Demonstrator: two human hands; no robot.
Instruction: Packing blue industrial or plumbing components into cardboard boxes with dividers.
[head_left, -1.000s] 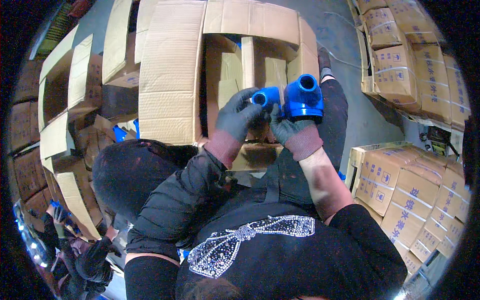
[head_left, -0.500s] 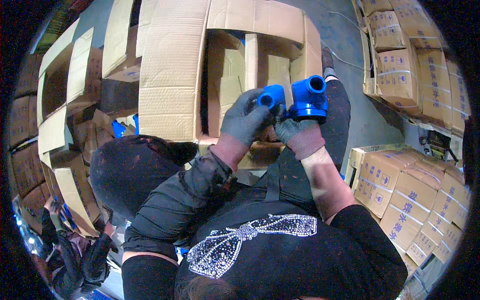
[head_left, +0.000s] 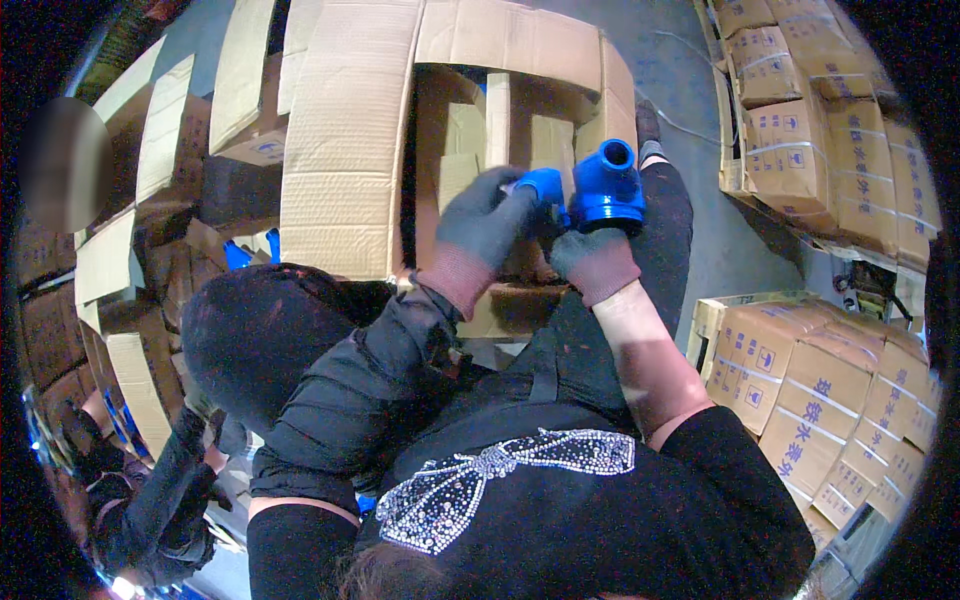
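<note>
Both my hands wear dark gloves with reddish cuffs, held above an opened cardboard box [head_left: 345,150]. My left hand [head_left: 485,225] has its fingers wrapped round a small blue part [head_left: 543,188], whose ring-shaped opening is now mostly turned away. To the right, my right hand [head_left: 596,262] grips from below a larger glossy blue pipe fitting [head_left: 608,190] with a round open mouth at its top and a flanged collar lower down. The two blue pieces are very close; I cannot tell whether they touch or join. The right fingertips are hidden behind the fitting.
Cardboard dividers [head_left: 497,120] stand inside the box. More open boxes [head_left: 245,120] are at the left, with blue parts [head_left: 238,254] in one. Strapped cartons [head_left: 790,150] are stacked on pallets at the right. Another person's arm [head_left: 160,480] shows at the lower left.
The larger fitting has shifted slightly left and up, its mouth tilting. The small part has turned, so its ring opening no longer faces me. The person at lower left has moved an arm.
</note>
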